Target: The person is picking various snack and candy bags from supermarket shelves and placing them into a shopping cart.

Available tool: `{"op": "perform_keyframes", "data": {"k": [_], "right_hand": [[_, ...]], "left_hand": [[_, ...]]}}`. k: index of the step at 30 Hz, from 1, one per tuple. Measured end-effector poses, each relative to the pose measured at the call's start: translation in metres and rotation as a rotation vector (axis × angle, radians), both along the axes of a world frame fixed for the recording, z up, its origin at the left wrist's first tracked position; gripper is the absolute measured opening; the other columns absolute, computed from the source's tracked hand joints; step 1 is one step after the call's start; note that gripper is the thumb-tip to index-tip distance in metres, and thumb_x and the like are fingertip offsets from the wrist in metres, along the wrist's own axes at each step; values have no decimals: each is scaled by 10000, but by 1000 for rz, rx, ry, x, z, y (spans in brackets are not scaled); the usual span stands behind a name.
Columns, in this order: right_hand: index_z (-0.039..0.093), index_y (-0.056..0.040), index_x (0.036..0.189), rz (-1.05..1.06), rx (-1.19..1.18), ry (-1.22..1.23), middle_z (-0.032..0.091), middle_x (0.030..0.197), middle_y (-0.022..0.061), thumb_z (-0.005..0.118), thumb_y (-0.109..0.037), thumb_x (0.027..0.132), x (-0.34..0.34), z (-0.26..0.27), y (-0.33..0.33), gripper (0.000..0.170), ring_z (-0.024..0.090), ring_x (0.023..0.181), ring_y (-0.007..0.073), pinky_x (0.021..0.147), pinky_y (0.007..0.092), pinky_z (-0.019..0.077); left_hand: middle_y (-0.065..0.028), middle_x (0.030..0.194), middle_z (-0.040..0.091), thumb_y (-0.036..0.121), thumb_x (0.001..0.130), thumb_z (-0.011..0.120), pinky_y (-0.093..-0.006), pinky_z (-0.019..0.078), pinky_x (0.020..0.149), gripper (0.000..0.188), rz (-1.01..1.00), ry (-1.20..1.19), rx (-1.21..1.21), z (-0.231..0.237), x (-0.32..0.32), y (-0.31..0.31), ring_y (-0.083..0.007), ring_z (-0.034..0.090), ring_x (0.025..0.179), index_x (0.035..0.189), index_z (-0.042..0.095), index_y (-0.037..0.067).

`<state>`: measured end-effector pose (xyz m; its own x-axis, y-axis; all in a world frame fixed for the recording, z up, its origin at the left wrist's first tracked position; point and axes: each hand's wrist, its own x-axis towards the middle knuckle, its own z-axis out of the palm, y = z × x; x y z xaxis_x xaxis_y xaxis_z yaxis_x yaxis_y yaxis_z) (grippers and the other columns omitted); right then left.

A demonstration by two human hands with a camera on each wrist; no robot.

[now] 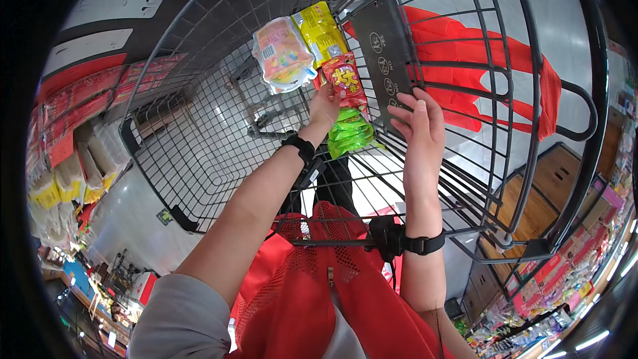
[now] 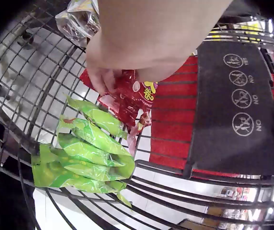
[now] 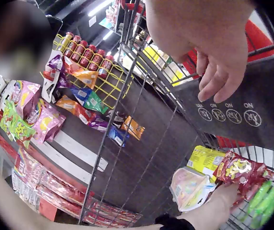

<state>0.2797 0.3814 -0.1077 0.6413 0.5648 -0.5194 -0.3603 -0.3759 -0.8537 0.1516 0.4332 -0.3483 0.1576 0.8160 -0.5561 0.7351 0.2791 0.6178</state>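
Observation:
In the shopping cart, my left hand (image 1: 323, 108) grips a red snack bag (image 1: 343, 80) with yellow lettering. Curled fingers on that bag's edge show in the left wrist view. Just behind it stands a yellow bag (image 1: 320, 30), and to its left lies a pale pink clear-edged pack (image 1: 282, 52). Several green packets (image 1: 349, 133) sit in a row on the near side of the red bag. My right hand (image 1: 423, 123) is held over the cart's dark seat panel (image 1: 380, 53), fingers loosely bent, with nothing in it.
The wire basket (image 1: 199, 153) surrounds the goods. Red cloth (image 1: 458, 60) hangs beyond the seat panel, near the cart handle (image 1: 591, 93). Small colourful bags (image 3: 79, 108) and red-capped bottles (image 3: 89, 57) stand on a display beside the cart. Shelves (image 1: 565, 299) line the right.

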Motion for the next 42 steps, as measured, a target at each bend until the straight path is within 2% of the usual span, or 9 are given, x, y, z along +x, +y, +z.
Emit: {"op": "perform_keyframes", "data": {"k": [6, 11, 15, 18, 19, 21, 29, 37, 42], "right_hand": [[396, 15, 1142, -6, 3, 3, 531, 1053, 145, 380, -231, 913, 1, -4, -1, 337, 560, 879, 181, 753, 271, 431], [400, 15, 1138, 3, -14, 1, 532, 1056, 144, 381, -229, 912, -1, -5, 0, 333, 559, 879, 184, 748, 270, 430], [403, 14, 1138, 15, -5, -9, 532, 1056, 142, 385, -225, 911, -2, -5, -1, 330, 558, 880, 181, 746, 271, 430], [405, 1, 1153, 45, -5, -28, 536, 1055, 128, 395, -233, 910, -1, -5, 0, 337, 555, 886, 174, 755, 270, 432], [407, -13, 1167, 54, -11, -33, 538, 1053, 120, 400, -245, 910, -2, -7, -2, 347, 552, 895, 172, 769, 271, 431], [409, -20, 1166, 53, -27, -25, 542, 1047, 106, 419, -247, 904, 0, -18, -8, 347, 554, 881, 163, 751, 267, 434], [397, -19, 1168, 70, -12, 20, 532, 1067, 108, 425, -264, 896, -4, 14, -9, 368, 551, 885, 175, 760, 282, 425], [374, -41, 1202, 506, 182, -116, 507, 1110, 101, 398, -209, 901, -59, 96, 40, 345, 535, 947, 174, 795, 289, 413], [375, -16, 1189, 712, 297, -199, 517, 1059, 86, 403, -92, 889, -110, 154, 68, 311, 544, 916, 165, 791, 266, 416]], "left_hand": [[-180, 923, 573, 202, 761, 594, -378, 454, 732, 342, 58, -5, 227, -16, 2, -13, -342, 567, 842, 1042, 515, 24], [-53, 801, 547, 79, 790, 523, -295, 491, 599, 170, 705, -481, -786, -92, -17, -18, -163, 560, 723, 956, 519, 41], [-123, 883, 575, 42, 762, 501, -323, 489, 636, 271, 534, -440, -693, 17, 9, 8, -246, 592, 749, 1027, 478, -11], [-82, 923, 559, 25, 776, 495, -277, 459, 766, 186, 540, -823, -1002, 83, 6, 27, -186, 552, 865, 958, 507, -11], [-93, 1012, 559, 29, 774, 493, -309, 442, 823, 270, 489, -1080, -1023, 36, -4, 18, -210, 543, 944, 1038, 493, -27], [-76, 1084, 546, 91, 802, 487, -315, 415, 870, 302, 126, -1039, -747, 40, -4, 17, -187, 536, 976, 1094, 506, 17], [-70, 1069, 535, 130, 852, 519, -261, 420, 821, 328, -120, -747, 63, 181, -103, 77, -147, 538, 929, 1156, 443, 34], [-99, 1148, 428, 20, 833, 483, -297, 369, 881, 386, 444, -666, 1034, 366, -184, 172, -189, 448, 1042, 1188, 331, 6], [-131, 1188, 394, 26, 829, 503, -312, 340, 917, 438, 567, -953, 1120, 431, -195, 206, -182, 426, 1069, 1211, 291, -14]]}}
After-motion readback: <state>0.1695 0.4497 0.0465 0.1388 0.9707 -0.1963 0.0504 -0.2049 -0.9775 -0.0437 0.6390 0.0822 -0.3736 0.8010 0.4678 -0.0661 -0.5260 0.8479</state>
